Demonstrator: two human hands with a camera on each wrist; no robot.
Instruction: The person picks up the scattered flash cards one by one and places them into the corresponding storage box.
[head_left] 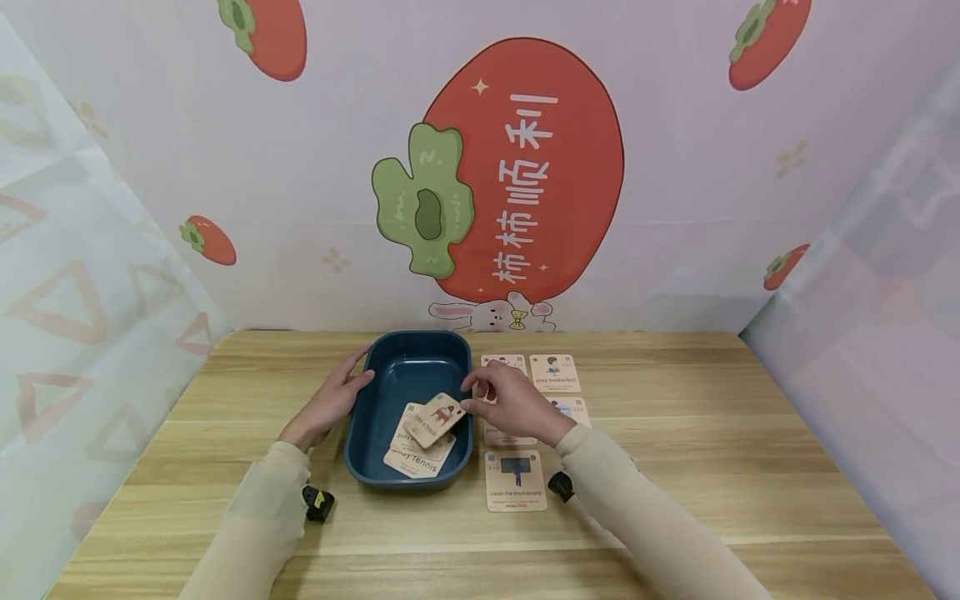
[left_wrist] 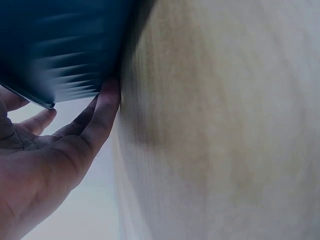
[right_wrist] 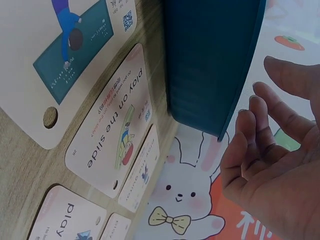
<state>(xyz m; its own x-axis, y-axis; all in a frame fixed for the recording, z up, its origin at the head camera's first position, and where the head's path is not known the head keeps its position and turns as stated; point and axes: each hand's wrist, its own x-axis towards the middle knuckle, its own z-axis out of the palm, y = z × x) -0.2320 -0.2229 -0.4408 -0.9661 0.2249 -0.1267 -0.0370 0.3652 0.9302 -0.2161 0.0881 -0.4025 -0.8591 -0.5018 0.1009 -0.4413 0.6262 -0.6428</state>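
My left hand (head_left: pixel 330 402) holds the left wall of a deep blue plastic tray (head_left: pixel 362 454), thumb at the rim and fingers along the outside; the left wrist view shows its fingertips low against the ribbed wall of the tray (left_wrist: pixel 75 55). My right hand (head_left: pixel 517 402) hovers over the tray's right rim, its thumb tip right at the corner of a picture card (head_left: pixel 435 419). In the right wrist view, thumb and index finger of the right hand (right_wrist: pixel 280 145) stand apart with nothing between them. Beneath the top card lie a "play tennis" card (head_left: pixel 420 462) and another partly hidden one.
Right of the tray, several cards lie in rows on the wooden table (head_left: pixel 712 450), including "clean the blackboard" (head_left: pixel 516 492), "play basketball" (head_left: pixel 555 375) and "play on the slide" (right_wrist: pixel 112 125). Two black wrist devices show by the sleeves. A printed cloth backdrop (head_left: pixel 675 167) stands behind.
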